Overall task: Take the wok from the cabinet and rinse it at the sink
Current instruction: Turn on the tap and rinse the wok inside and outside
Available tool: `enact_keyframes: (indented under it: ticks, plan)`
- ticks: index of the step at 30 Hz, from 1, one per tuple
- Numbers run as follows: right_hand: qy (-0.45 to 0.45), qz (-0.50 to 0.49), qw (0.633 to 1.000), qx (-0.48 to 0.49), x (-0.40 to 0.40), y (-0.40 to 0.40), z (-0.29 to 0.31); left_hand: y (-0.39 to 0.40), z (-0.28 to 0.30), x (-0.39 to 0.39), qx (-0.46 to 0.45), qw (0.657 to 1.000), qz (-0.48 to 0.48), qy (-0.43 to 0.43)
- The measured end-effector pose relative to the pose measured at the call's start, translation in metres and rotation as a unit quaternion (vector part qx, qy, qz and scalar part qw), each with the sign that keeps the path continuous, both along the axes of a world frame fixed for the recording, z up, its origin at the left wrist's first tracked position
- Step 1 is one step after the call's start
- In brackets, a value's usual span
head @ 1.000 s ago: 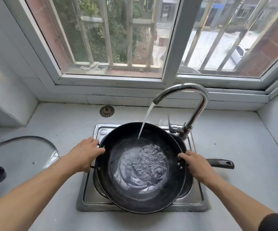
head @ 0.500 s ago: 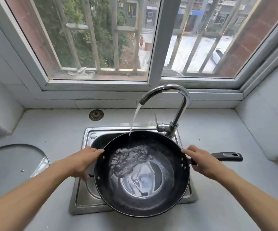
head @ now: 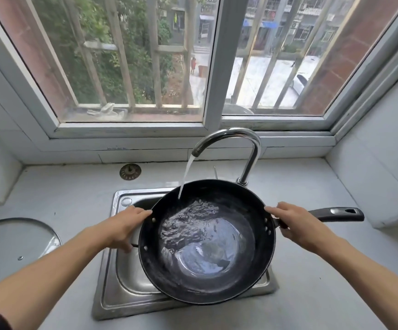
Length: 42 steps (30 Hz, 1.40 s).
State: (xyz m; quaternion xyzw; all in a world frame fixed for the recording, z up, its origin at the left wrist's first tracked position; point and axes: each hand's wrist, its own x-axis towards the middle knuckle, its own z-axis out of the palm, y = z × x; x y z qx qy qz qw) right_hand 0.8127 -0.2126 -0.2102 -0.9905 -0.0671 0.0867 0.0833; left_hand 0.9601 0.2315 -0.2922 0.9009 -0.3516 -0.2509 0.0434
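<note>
Holding the wok (head: 207, 241) over the sink (head: 112, 291) w/ both hands: left hand (head: 121, 228) fingers curled round the small side handle at its rim, right hand (head: 295, 226) wrapped round the long handle's base. Tap (head: 231, 139) water hits the wok's far side & pools inside.

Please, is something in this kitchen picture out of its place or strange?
The sink strainer lies on the counter behind the sink, not in the drain. Otherwise nothing stands out: water falls into the wok, none visibly spilled.
</note>
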Motion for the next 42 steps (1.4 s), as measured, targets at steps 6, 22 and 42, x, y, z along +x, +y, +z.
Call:
enact_keyframes:
  ticks: [6, 22, 42]
  plan:
    - [-0.032, -0.007, 0.999, -0.040, -0.009, -0.002, 0.010, -0.014, -0.006, 0.010, -0.018, 1.000, -0.021, -0.010]
    - [-0.090, -0.015, 0.988, -0.128, -0.030, 0.007, 0.061, -0.047, -0.003, 0.014, -0.090, 0.995, -0.045, -0.024]
    - [-0.150, -0.075, 0.972, -0.163, -0.050, 0.037, 0.060, -0.050, -0.010, 0.048, -0.183, 0.974, -0.043, -0.125]
